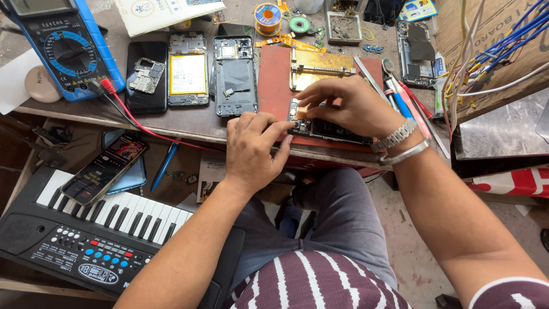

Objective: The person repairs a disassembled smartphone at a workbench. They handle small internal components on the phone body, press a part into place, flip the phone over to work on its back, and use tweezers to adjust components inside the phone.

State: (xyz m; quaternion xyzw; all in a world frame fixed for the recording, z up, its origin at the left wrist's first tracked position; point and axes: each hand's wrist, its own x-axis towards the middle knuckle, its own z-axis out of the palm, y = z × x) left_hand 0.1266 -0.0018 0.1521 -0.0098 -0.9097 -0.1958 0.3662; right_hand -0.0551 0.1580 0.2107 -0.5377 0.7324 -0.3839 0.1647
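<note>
Hands meet over an opened phone (pixel 329 129) lying at the front edge of a red mat (pixel 274 86) on the bench (pixel 189 129). The left hand (pixel 254 149) rests at the phone's left end, its grip closed down with fingertips (pixel 280 127) pressed against the frame, steadying it. The right hand (pixel 349 106) arches over the top of the phone, fingers curled and pinched on something small at the upper left corner of the board; what exactly is between them I cannot tell from here. Two metal bracelets (pixel 400 143) sit on the right wrist. Just behind the hands a brass-coloured holder (pixel 320 68) lies on the mat, and tweezers and pens (pixel 400 97) lie to the right of it. To the left on the bench are another stripped phone frame (pixel 234 74), a phone with its battery showing (pixel 187 71), a dark phone carrying a loose circuit board (pixel 147 74), and a blue multimeter (pixel 63 46) with a red lead (pixel 137 120) trailing off. Below the bench a small keyboard (pixel 97 229) carries a lit phone (pixel 106 166).
</note>
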